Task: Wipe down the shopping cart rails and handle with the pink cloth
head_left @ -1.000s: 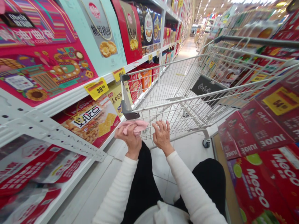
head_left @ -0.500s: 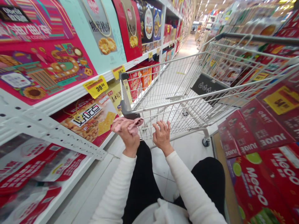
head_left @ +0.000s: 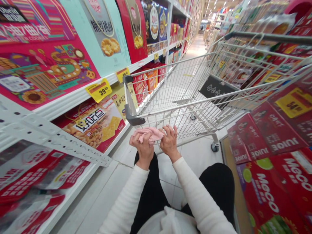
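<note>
A wire shopping cart (head_left: 192, 104) stands in a shop aisle in front of me. My left hand (head_left: 142, 147) is closed round a pink cloth (head_left: 149, 134) and presses it against the cart's near wire wall, below the grey corner bumper (head_left: 131, 118). My right hand (head_left: 169, 140) rests against the same wire wall just to the right, fingers curled onto the wires and touching the cloth's edge. Both arms wear white ribbed sleeves.
Shelves (head_left: 80, 94) of biscuit gift boxes with yellow price tags (head_left: 98, 90) run along the left. Red juice cartons (head_left: 270, 162) are stacked close on the right. My knees in black trousers (head_left: 151, 191) are bent over the white tiled floor (head_left: 197, 156).
My left hand moved the cloth left up to the grey corner bumper, then back right and lower along the wire wall, where it meets my right hand. The right hand stayed put.
</note>
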`<action>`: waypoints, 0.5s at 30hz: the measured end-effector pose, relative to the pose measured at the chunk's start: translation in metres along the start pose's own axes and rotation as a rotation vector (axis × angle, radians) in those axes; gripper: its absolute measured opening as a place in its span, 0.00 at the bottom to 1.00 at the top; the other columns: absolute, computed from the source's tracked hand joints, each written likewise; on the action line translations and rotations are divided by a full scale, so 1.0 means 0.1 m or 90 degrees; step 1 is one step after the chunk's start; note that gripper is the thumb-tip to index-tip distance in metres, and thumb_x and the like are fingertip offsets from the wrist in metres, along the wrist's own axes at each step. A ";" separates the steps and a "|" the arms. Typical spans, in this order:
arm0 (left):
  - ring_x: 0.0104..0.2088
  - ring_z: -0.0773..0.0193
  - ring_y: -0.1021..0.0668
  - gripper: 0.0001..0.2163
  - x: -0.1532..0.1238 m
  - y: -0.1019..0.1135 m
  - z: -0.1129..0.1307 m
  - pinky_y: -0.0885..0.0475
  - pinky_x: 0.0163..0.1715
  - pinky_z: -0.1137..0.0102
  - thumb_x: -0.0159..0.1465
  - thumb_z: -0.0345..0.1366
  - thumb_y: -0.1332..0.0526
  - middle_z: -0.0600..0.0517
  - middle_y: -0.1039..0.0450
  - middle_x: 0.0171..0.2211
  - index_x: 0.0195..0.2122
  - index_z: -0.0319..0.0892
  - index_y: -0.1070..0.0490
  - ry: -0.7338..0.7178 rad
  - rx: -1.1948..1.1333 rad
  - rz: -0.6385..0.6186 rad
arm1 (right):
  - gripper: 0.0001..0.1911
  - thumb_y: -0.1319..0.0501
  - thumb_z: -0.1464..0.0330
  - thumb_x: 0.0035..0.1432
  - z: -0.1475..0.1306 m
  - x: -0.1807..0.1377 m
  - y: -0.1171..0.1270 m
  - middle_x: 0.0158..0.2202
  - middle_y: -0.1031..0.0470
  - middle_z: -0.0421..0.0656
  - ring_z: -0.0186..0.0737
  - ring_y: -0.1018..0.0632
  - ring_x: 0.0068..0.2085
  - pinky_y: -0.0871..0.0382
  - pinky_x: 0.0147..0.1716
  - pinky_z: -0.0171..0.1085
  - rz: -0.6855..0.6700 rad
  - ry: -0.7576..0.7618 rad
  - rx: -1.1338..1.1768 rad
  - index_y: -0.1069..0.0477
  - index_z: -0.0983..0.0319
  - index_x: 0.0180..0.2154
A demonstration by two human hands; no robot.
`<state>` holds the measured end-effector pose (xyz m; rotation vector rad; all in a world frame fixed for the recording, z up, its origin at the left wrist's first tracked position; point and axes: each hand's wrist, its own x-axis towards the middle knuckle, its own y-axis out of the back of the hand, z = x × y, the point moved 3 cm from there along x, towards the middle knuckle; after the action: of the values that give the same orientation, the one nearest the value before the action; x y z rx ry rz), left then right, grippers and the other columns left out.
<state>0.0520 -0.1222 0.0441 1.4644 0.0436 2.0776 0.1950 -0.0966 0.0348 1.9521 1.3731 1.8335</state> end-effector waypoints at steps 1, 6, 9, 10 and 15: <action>0.52 0.53 0.34 0.12 -0.02 -0.06 -0.01 0.39 0.58 0.54 0.70 0.43 0.45 0.45 0.37 0.44 0.39 0.46 0.24 -0.014 0.016 0.012 | 0.24 0.45 0.77 0.55 0.00 0.00 0.01 0.54 0.27 0.49 0.48 0.33 0.63 0.54 0.70 0.59 0.003 0.004 0.000 0.29 0.59 0.53; 0.48 0.55 0.34 0.05 -0.35 -0.22 -0.21 0.36 0.55 0.57 0.65 0.35 0.39 0.47 0.37 0.40 0.35 0.48 0.23 -0.069 0.083 -0.022 | 0.22 0.42 0.74 0.57 0.00 0.03 0.02 0.54 0.26 0.49 0.49 0.33 0.63 0.54 0.70 0.57 -0.014 0.006 0.012 0.29 0.59 0.54; 0.51 0.54 0.33 0.09 -0.51 -0.18 -0.26 0.37 0.55 0.57 0.66 0.32 0.43 0.45 0.35 0.44 0.38 0.46 0.23 -0.086 0.068 -0.109 | 0.21 0.42 0.74 0.58 0.00 0.05 0.03 0.53 0.26 0.48 0.48 0.32 0.62 0.54 0.70 0.56 -0.004 0.000 0.004 0.30 0.59 0.53; 0.53 0.54 0.33 0.10 -0.52 -0.16 -0.26 0.37 0.55 0.56 0.67 0.31 0.45 0.44 0.35 0.45 0.39 0.45 0.23 -0.076 0.058 -0.131 | 0.21 0.43 0.75 0.57 0.00 0.05 0.04 0.53 0.26 0.48 0.47 0.32 0.62 0.54 0.71 0.55 0.001 0.002 0.003 0.30 0.59 0.53; 0.53 0.52 0.34 0.10 -0.23 -0.06 -0.25 0.39 0.57 0.53 0.68 0.41 0.43 0.44 0.36 0.45 0.38 0.45 0.24 0.039 0.031 -0.053 | 0.25 0.44 0.79 0.54 -0.01 0.04 0.05 0.54 0.26 0.48 0.47 0.33 0.63 0.55 0.71 0.56 -0.011 0.004 0.006 0.29 0.60 0.54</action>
<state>0.0377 -0.1203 0.0129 1.4026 0.1766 2.0674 0.1962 -0.0974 0.0411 1.9352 1.3983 1.8296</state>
